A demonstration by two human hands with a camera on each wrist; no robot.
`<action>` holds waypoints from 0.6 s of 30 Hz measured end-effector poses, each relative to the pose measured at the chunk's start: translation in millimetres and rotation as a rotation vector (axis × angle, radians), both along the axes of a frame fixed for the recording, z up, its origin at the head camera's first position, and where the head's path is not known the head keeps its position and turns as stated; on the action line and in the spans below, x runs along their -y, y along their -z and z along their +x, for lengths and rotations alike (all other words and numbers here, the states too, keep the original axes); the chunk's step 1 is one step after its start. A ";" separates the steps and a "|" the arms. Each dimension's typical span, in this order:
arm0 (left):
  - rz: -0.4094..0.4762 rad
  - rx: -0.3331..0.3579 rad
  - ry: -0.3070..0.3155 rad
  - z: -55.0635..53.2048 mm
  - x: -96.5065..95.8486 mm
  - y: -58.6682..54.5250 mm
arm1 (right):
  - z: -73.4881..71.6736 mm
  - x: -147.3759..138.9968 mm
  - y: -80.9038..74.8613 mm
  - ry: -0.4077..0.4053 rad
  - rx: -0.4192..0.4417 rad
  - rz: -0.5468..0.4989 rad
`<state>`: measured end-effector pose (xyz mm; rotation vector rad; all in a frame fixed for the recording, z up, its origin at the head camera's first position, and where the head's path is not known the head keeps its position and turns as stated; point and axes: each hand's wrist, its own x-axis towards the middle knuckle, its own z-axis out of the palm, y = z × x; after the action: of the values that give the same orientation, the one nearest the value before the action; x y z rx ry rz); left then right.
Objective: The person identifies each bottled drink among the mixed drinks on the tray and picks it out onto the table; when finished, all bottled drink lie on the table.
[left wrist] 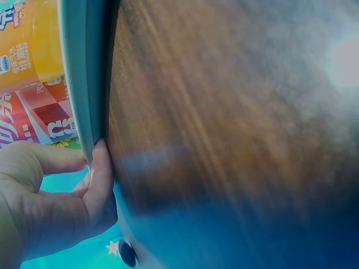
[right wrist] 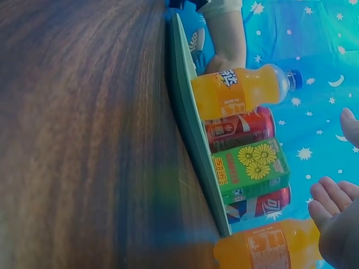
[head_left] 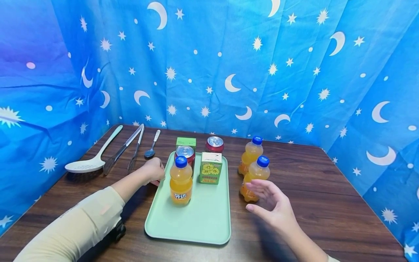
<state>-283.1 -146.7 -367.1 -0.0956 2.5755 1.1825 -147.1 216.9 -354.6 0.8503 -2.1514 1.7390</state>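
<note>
Turner (head_left: 86, 166), tongs (head_left: 122, 150) and spoon (head_left: 150, 153) are lying side by side at the far left, away from my work. Just right of them my left hand (head_left: 155, 170) is pinching the left rim of the tray (head_left: 203, 222), thumb and finger clamped on it from either side. On the tray an orange-drink bottle (head_left: 181, 182) is standing upright toward the left, with a red can (head_left: 185, 151) just behind it and a green carton (head_left: 210, 169) to its right; a second green carton (head_left: 186, 142) and a second red can (head_left: 214, 143) are showing farther back, their bases hidden. Off the tray's right side, the farther bottle (head_left: 251, 153) and the nearer bottle (head_left: 256, 174) are standing upright on the table (head_left: 314, 203), and my right hand (head_left: 271, 203) is hovering beside the nearer one, thumb and fingers apart; whether a fingertip is touching it, I cannot tell. I am judging this step to be steadying the tray while lining up on that nearer bottle; the next move is probably calling for wrapping my fingers around it without nudging its neighbour. It is wearing a blue cap, its orange drink is showing through clear plastic, and its body is narrowing at the middle.
</note>
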 end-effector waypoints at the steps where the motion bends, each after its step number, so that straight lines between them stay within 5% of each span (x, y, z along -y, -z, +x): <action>1: -0.001 -0.002 0.001 -0.3 0.3 0.2 | -0.4 0.9 -0.1 -0.004 0.004 -0.001; 18: -0.017 -0.002 -0.003 0.6 -0.4 0.3 | -4.5 13.2 0.2 -0.032 0.003 -0.028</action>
<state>-282.5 -146.3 -367.4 -0.1022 2.5889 1.1624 -151.6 203.8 -354.8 0.8807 -2.1216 1.7819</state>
